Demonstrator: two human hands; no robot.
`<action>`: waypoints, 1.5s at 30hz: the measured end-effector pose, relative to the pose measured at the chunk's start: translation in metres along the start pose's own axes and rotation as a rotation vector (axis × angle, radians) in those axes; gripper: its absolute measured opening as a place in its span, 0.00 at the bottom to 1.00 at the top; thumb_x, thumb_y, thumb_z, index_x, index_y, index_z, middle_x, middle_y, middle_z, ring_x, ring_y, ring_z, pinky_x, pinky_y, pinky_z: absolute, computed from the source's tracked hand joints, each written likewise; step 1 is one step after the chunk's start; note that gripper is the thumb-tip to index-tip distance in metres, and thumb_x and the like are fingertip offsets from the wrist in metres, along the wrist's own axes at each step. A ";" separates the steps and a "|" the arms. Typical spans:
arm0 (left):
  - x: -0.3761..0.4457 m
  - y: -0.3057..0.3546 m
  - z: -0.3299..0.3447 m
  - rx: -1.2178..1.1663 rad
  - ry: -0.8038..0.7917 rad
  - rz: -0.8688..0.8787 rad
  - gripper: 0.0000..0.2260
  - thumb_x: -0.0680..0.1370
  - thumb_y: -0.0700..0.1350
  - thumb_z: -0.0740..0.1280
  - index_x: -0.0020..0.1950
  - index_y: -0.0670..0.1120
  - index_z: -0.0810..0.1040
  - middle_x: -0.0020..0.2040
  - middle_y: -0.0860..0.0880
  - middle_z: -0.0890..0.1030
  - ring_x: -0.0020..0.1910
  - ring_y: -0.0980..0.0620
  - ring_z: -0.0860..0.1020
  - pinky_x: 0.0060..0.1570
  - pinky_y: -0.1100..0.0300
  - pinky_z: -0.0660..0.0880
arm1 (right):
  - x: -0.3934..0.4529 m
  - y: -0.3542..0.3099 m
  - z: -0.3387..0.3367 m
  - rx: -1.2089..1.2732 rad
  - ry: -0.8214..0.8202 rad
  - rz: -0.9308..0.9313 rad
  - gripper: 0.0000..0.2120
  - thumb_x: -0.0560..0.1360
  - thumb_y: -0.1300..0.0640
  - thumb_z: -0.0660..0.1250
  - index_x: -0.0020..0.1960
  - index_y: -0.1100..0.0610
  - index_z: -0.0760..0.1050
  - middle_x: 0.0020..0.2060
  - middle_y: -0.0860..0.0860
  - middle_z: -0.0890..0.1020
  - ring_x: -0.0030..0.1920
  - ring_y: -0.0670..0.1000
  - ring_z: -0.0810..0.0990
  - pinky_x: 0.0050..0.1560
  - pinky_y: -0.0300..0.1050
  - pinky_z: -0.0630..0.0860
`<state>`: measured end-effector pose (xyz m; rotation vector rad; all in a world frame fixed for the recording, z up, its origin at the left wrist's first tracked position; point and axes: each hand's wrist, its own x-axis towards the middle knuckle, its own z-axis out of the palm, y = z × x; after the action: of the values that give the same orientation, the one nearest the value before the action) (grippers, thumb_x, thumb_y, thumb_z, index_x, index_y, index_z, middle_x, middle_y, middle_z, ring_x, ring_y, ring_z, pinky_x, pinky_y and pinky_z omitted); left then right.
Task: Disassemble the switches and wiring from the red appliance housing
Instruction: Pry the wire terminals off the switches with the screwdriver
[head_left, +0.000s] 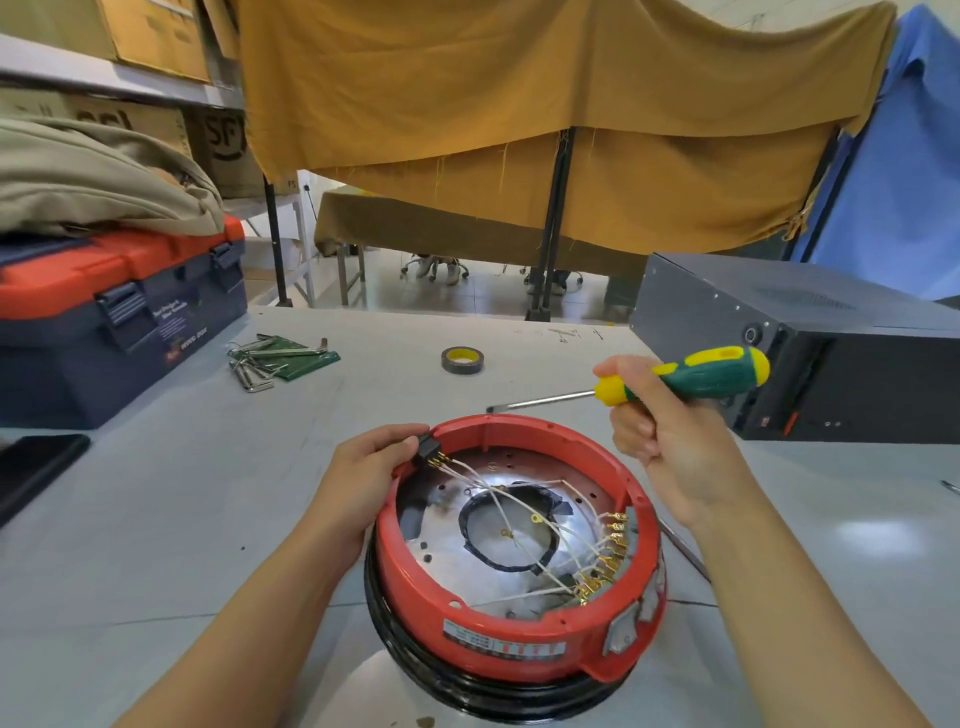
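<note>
Pinching the small black switch block (427, 449) at the round red plastic housing (498, 629)'s far-left rim, the left hand (363, 478) works it free; the right hand (670, 441) grips a green-and-yellow screwdriver (691, 382) clear above, likely needed next at the brass terminals (605, 558).

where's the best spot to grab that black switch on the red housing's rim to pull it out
Probably the black switch body itself, pinched across its sides from outside the red housing rim, as the left hand does now. Its brass terminals and white wires point inward, so avoid tugging those.
</note>
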<state>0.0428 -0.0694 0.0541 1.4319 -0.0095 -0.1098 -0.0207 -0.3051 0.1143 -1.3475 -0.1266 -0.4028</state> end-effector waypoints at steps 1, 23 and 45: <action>0.001 0.001 -0.001 0.000 -0.012 -0.004 0.11 0.78 0.36 0.62 0.49 0.45 0.83 0.45 0.43 0.85 0.44 0.47 0.83 0.48 0.53 0.79 | 0.003 0.001 0.000 -0.038 0.002 -0.004 0.13 0.69 0.47 0.69 0.43 0.56 0.83 0.22 0.47 0.60 0.23 0.45 0.55 0.24 0.36 0.54; 0.070 0.005 0.003 -0.020 -0.533 -0.157 0.14 0.69 0.43 0.68 0.53 0.43 0.84 0.53 0.40 0.83 0.51 0.45 0.82 0.46 0.59 0.79 | 0.086 0.005 0.004 -0.237 -0.261 -0.060 0.05 0.69 0.58 0.66 0.37 0.58 0.71 0.24 0.48 0.70 0.25 0.47 0.66 0.23 0.36 0.60; 0.073 0.002 0.015 -0.081 -0.577 -0.156 0.13 0.68 0.39 0.66 0.51 0.40 0.83 0.47 0.41 0.84 0.44 0.49 0.83 0.42 0.62 0.79 | 0.081 -0.002 0.012 -0.388 -0.448 -0.125 0.07 0.68 0.61 0.69 0.36 0.57 0.70 0.25 0.51 0.72 0.26 0.47 0.69 0.25 0.35 0.65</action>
<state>0.1143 -0.0893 0.0541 1.2772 -0.3634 -0.6412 0.0552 -0.3105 0.1449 -1.8049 -0.5278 -0.2295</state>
